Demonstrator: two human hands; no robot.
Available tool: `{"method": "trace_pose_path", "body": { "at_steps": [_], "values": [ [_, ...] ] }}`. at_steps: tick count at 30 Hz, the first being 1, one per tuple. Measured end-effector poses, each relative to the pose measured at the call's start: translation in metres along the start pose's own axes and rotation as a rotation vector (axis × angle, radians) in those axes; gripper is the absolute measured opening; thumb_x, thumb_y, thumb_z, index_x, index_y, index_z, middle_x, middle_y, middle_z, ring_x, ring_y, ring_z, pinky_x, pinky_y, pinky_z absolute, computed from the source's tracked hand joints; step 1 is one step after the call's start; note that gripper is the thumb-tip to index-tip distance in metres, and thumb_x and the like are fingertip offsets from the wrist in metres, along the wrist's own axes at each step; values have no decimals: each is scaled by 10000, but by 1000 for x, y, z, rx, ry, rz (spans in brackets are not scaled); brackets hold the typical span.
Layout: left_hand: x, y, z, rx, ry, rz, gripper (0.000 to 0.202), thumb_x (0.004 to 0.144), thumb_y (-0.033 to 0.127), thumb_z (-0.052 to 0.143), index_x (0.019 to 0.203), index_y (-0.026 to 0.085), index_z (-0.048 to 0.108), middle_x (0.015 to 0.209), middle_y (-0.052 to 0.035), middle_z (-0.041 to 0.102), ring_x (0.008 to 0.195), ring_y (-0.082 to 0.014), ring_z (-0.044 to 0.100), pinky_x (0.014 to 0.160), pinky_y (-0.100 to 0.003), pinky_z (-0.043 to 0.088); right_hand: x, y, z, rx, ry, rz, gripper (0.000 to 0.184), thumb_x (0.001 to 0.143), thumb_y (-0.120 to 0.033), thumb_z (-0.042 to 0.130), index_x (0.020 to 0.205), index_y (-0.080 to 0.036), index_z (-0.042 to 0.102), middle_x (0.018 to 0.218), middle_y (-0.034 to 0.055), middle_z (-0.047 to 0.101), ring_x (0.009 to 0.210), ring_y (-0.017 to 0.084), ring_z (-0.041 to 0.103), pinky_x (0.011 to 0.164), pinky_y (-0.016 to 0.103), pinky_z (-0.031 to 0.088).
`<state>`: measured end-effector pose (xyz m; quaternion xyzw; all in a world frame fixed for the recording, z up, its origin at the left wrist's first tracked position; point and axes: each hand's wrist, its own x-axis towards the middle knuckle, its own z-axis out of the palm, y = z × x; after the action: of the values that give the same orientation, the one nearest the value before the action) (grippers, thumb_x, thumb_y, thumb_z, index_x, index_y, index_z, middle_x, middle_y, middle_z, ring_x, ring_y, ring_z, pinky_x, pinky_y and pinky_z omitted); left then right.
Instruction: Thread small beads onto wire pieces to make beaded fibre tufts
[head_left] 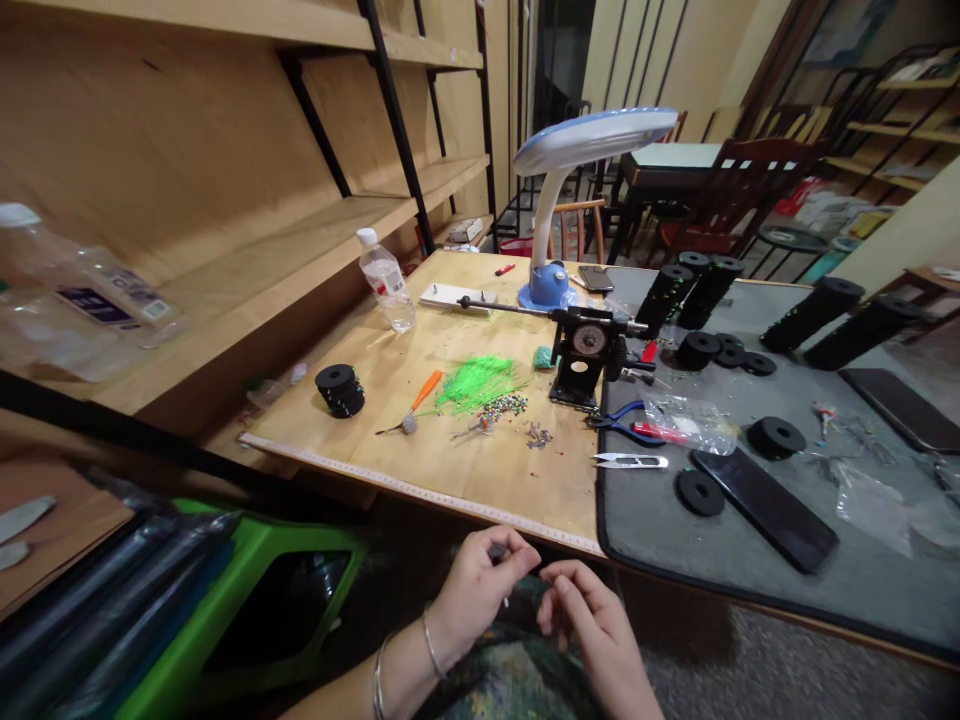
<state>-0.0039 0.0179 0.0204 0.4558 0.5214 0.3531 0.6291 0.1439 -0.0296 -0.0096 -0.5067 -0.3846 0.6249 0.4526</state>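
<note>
My left hand (pixel 491 572) is closed in front of the table's near edge, thumb against the fingers, with a small dark piece partly showing between them; its kind is hidden. Close beside it, fingertips nearly meeting, my right hand (pixel 589 610) is curled in a pinch, and whatever it holds is too small to see. Beyond them on the table lie bright green strands (pixel 480 383), a heap of small coloured beads (pixel 504 407), a pile of small metal bits (pixel 538 435) and an orange-handled tool (pixel 426 390). White thread snips (pixel 631 461) rest at the mat's edge.
A black winding device (pixel 589 345) with a long rod stands mid-table before a blue-and-white lamp (pixel 547 285). Black foam spools (pixel 340 390) sit at left; more stand on the grey mat (pixel 660 560) with a phone (pixel 765 507) and blue-handled pliers (pixel 630 425). A water bottle (pixel 388 282) stands back left.
</note>
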Motion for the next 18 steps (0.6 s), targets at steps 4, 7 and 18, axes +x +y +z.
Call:
{"method": "trace_pose_path", "body": {
  "at_steps": [4,7,18],
  "values": [
    [2,2,-3,26,8,19,333,737,453,658,637,143,586,460,78,392,425,-69,311,430,-196,261,4,-7,-6,114,33,35,533,800,-623,585,1048,-155,640,989,154,694,828,270,657,509,285,524],
    [2,5,-3,59,1,57,321,751,432,647,630,140,591,496,55,446,467,-79,347,462,-200,279,7,-16,-7,119,-20,-1,519,828,-608,558,1103,-171,617,1047,149,679,886,278,650,555,312,551],
    [3,17,1,394,-16,300,246,835,317,573,664,159,652,602,-18,620,580,-144,528,567,-227,363,22,-19,-1,-280,-11,-188,332,840,-463,600,694,-166,588,562,-38,502,510,110,429,492,216,334]
  ]
}}
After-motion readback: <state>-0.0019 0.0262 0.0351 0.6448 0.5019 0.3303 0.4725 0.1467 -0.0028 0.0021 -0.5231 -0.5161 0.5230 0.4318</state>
